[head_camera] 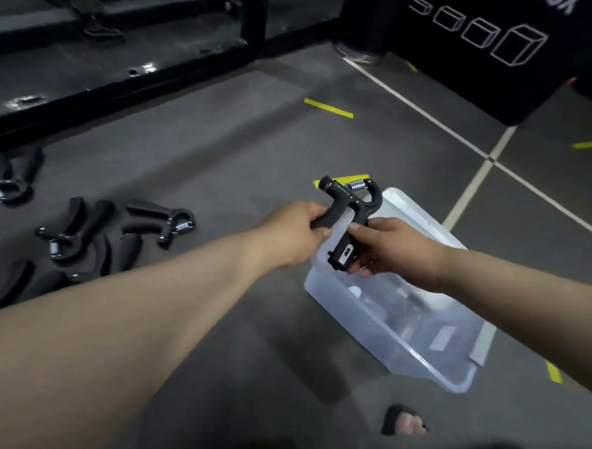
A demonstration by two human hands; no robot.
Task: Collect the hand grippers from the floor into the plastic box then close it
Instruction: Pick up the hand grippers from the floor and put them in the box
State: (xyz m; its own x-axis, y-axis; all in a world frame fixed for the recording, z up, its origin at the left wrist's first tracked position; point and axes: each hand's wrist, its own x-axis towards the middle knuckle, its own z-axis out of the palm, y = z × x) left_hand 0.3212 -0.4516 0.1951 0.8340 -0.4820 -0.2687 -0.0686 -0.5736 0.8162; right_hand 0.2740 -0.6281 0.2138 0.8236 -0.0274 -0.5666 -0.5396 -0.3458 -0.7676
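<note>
Both bare forearms reach forward, hands close together. Left hand (297, 232) curls round one handle of a gripper (352, 206); right hand (396, 251) grips the other.

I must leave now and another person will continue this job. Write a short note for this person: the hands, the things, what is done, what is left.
Left hand: grips one handle of a hand gripper.
Right hand: grips its other handle.
Both hold it over the open plastic box, which stands on the floor.
Done: dark shapes show through the box wall, probably grippers; the number is unclear.
Left: put this one in, collect the loose hand grippers lying at the left, then close the box.
</note>
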